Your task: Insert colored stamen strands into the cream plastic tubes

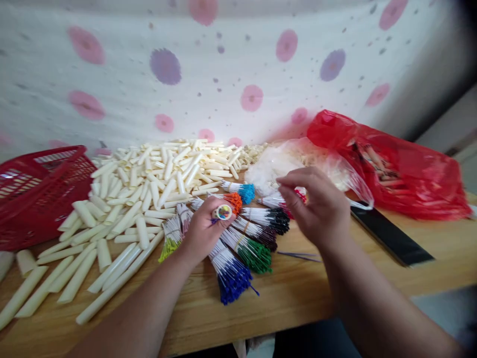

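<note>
- Now, our left hand (203, 229) is closed around a short cream tube (222, 213). Its open end faces us and shows several coloured tips packed inside.
- Our right hand (316, 205) hangs just above the table with the fingers bent and drawn towards the thumb. We cannot tell whether it pinches anything, as the hand's back hides the fingertips.
- Under that hand lies a red-tipped bundle (300, 194) of thin white sticks, partly hidden by the fingers.
- Between our hands, more tied bundles fan out across the wooden table (298, 298):
  - the orange-tipped bundle (234, 201), just beside the held tube
  - the light-blue-tipped bundle (245, 192), behind the orange one
  - the black-tipped bundle (276, 220)
  - the dark-purple-tipped bundle (267, 239)
  - the green-tipped bundle (257, 255)
  - the blue-tipped bundle (233, 279), nearest to us
- A yellow-green-tipped bundle (169, 243) lies just to the left of our left wrist.
- A couple of loose dark sticks (298, 256) lie on the bare wood below our right hand.
- A broad pile of short cream tubes (160, 174) covers the table behind and to the left of our left hand. Longer cream tubes (55, 286) lie near the front left edge.
- At the far left stands a red basket (33, 194).
- Behind our right hand sits a clear plastic bag (294, 156), touching a red plastic bag (395, 166) to its right.
- A flat black strip (391, 234) lies on the table in front of the red bag.
- A white cloth with pink and purple flowers (223, 74) hangs behind everything.
</note>
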A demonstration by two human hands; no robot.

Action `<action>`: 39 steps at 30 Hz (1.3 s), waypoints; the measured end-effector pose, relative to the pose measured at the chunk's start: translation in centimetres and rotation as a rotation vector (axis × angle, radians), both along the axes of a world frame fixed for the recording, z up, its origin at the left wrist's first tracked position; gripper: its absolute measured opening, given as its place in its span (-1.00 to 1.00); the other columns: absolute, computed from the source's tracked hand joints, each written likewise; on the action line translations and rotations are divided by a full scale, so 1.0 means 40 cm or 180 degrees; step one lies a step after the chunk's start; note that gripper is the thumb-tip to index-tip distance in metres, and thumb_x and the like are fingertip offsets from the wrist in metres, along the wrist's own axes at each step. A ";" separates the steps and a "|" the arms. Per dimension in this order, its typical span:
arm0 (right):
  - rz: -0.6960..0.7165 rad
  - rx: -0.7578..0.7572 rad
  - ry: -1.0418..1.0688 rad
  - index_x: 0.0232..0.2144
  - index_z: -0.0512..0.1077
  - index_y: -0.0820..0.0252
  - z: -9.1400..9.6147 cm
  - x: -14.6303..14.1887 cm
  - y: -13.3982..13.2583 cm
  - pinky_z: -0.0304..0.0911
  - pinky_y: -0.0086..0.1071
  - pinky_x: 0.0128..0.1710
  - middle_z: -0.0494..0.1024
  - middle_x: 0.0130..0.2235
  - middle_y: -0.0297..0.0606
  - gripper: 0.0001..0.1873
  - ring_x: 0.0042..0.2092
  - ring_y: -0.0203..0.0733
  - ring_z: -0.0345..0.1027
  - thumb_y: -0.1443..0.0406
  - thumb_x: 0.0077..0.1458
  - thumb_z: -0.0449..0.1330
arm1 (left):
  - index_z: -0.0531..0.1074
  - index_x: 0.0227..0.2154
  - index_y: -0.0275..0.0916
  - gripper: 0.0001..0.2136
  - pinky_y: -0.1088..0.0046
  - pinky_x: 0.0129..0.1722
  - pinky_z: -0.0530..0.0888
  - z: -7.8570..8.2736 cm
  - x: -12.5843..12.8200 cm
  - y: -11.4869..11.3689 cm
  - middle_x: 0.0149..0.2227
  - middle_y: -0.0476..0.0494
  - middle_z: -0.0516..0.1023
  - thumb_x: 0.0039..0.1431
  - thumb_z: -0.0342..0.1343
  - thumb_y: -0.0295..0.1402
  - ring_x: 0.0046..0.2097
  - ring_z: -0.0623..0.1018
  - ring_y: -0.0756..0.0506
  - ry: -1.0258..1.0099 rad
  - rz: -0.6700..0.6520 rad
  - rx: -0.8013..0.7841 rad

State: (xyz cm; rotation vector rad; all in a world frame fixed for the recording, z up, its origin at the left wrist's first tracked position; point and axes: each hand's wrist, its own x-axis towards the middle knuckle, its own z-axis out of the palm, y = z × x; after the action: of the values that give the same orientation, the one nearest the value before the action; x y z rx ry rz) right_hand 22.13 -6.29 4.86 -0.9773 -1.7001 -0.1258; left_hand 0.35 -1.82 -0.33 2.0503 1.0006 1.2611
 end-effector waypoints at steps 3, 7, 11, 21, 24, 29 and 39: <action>-0.0078 -0.1303 -0.0823 -0.35 0.48 0.16 -0.035 0.115 -0.051 0.28 -0.39 -0.41 0.51 -0.39 -0.30 -0.89 -0.39 -0.28 0.38 0.29 0.14 0.15 | 0.42 -0.43 -0.24 -0.84 0.48 -0.38 0.36 0.005 0.006 -0.007 -0.45 -0.02 0.47 0.16 0.09 -0.27 -0.39 0.44 -0.02 0.0170 -0.0198 -0.0188; -0.0519 -0.1873 -0.1875 -0.20 0.49 0.18 -0.153 0.170 -0.145 0.35 -0.26 -0.27 0.55 -0.24 -0.18 -0.79 -0.22 -0.12 0.42 0.26 0.09 0.21 | 0.39 -0.52 -0.26 -0.82 0.52 -0.45 0.33 0.016 0.014 -0.027 -0.53 0.01 0.43 0.14 0.07 -0.31 -0.46 0.40 0.01 0.0413 -0.0350 -0.0189; -0.0519 -0.1778 -0.2160 -0.34 0.51 0.15 -0.221 0.153 -0.179 0.36 -0.25 -0.26 0.51 -0.32 -0.21 -0.90 -0.24 -0.14 0.38 0.35 0.10 0.17 | 0.37 -0.56 -0.27 -0.79 0.52 -0.49 0.30 0.018 0.015 -0.034 -0.57 0.02 0.39 0.12 0.08 -0.28 -0.49 0.36 0.02 0.0579 -0.0432 -0.0217; 0.0484 -0.0897 0.1494 -0.32 0.44 0.14 -0.014 0.005 -0.206 0.42 -0.36 -0.45 0.54 -0.35 -0.29 -0.92 -0.41 -0.24 0.46 0.35 0.06 0.24 | 0.38 -0.58 -0.26 -0.86 0.57 -0.52 0.26 0.000 0.009 -0.027 -0.61 0.06 0.39 0.06 0.11 -0.40 -0.53 0.36 0.05 0.0676 -0.0606 -0.0066; 0.0404 -0.0564 0.1357 -0.33 0.45 0.15 0.013 -0.080 -0.210 0.44 -0.33 -0.40 0.56 -0.34 -0.27 -0.87 -0.35 -0.21 0.48 0.43 0.02 0.25 | 0.41 -0.56 -0.26 -0.87 0.56 -0.49 0.29 0.004 0.006 -0.030 -0.57 0.04 0.45 0.08 0.11 -0.40 -0.51 0.40 0.05 0.0674 -0.0437 0.0206; -0.0139 -0.0366 0.1256 -0.35 0.44 0.15 -0.006 -0.135 -0.196 0.44 -0.34 -0.42 0.56 -0.36 -0.29 -0.87 -0.38 -0.24 0.47 0.45 0.02 0.24 | 0.38 -0.56 -0.24 -0.80 0.53 -0.49 0.27 0.015 0.000 -0.034 -0.58 0.03 0.41 0.16 0.07 -0.32 -0.50 0.40 0.03 0.0608 0.0053 0.0738; -0.0579 -0.0160 0.1047 -0.32 0.41 0.12 -0.026 -0.167 -0.191 0.45 -0.34 -0.38 0.57 -0.32 -0.30 -0.84 -0.32 -0.23 0.48 0.44 0.03 0.23 | 0.36 -0.52 -0.22 -0.79 0.45 -0.41 0.30 0.013 -0.004 -0.032 -0.52 -0.04 0.41 0.20 0.04 -0.29 -0.43 0.41 -0.03 0.0657 0.0415 0.1092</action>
State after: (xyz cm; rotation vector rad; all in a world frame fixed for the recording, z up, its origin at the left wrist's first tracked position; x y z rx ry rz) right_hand 15.46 -13.91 3.80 -1.1236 -1.3192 -0.0384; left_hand 0.19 -3.11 0.19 2.4522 1.0850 1.3876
